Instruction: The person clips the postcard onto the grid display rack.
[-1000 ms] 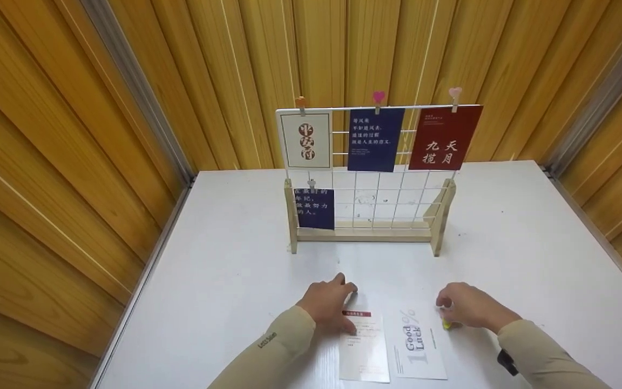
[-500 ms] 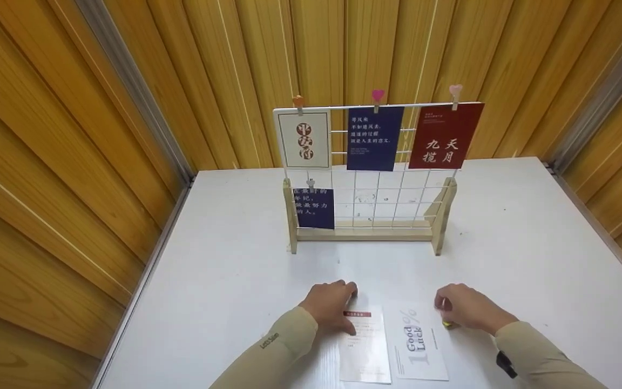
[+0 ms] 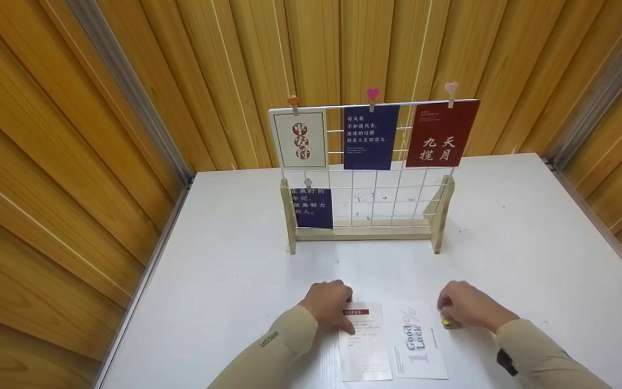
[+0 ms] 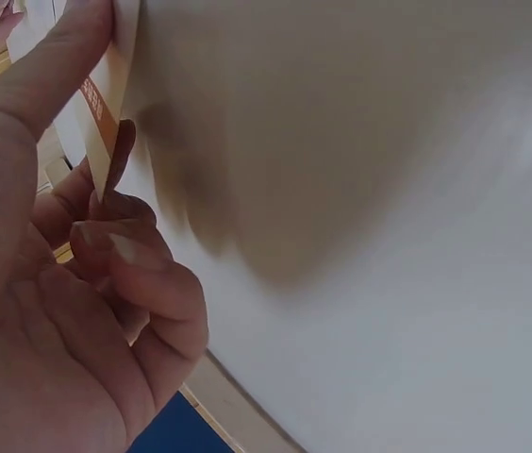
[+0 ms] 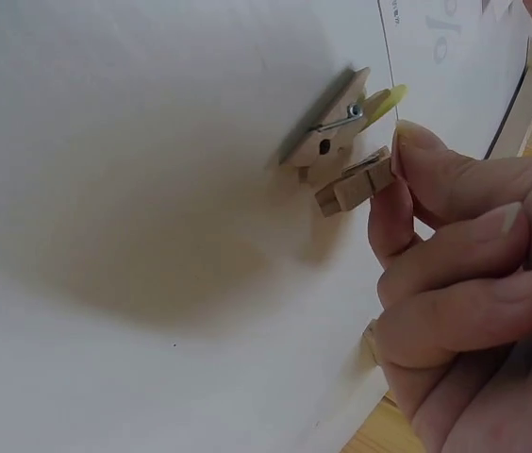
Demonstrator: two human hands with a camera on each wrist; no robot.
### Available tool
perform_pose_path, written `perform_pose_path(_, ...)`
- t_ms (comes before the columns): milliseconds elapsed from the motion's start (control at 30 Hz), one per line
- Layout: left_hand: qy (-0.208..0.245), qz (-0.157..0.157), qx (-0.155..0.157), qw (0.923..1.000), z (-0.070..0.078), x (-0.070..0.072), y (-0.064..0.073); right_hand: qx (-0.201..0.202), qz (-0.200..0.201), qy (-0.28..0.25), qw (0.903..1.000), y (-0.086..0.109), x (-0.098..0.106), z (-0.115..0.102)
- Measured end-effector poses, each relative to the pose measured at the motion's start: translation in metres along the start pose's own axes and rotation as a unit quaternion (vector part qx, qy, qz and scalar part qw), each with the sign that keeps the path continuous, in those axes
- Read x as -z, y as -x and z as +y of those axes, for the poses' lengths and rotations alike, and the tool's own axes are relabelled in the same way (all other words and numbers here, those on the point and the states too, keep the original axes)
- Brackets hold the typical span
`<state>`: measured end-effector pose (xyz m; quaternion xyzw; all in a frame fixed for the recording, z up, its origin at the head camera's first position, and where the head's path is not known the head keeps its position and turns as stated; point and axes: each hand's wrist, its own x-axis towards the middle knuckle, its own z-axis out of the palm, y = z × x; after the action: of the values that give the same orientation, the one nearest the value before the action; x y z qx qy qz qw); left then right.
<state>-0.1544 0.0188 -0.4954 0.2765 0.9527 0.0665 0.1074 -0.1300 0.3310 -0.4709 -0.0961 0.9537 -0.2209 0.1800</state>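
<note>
In the head view my left hand [image 3: 328, 303] is at the upper left of a white card with a red heading [image 3: 366, 346]. The left wrist view shows the thumb on one face of this card [image 4: 102, 118] and fingertips at its far side, pinching the edge. My right hand [image 3: 470, 306] is low over the table, right of the "Good Luck" card [image 3: 421, 351]. Thumb and index finger pinch a small wooden clothespin [image 5: 356, 184] in the right wrist view. Beside it a second clothespin with a yellow end [image 5: 334, 127] lies on the table.
A white wire grid rack [image 3: 378, 197] on a wooden stand [image 3: 365, 234] stands behind the hands. Heart-topped clothespins hold a white card [image 3: 299, 154], a blue card [image 3: 370, 154] and a red card [image 3: 441, 124] along its top. Another blue card [image 3: 313, 219] hangs lower left.
My left fingers have drawn in closer to the red-headed card. The right hand has barely shifted, and more of the yellow-ended clothespin shows. The head view has moved slightly.
</note>
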Motion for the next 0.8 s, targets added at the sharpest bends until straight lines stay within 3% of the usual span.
perform_pose_path(233, -0.011, 0.009, -0.011, 0.9998, -0.001, 0.001, 0.000, 0.018, 0.012, -0.008, 0.9997, 0.002, 0.001, -0.002)
perform_pose_path(800, 0.003, -0.007, -0.007, 0.9999, -0.008, 0.019, -0.005, -0.008, 0.056, -0.036, 0.9978, -0.003, 0.011, -0.011)
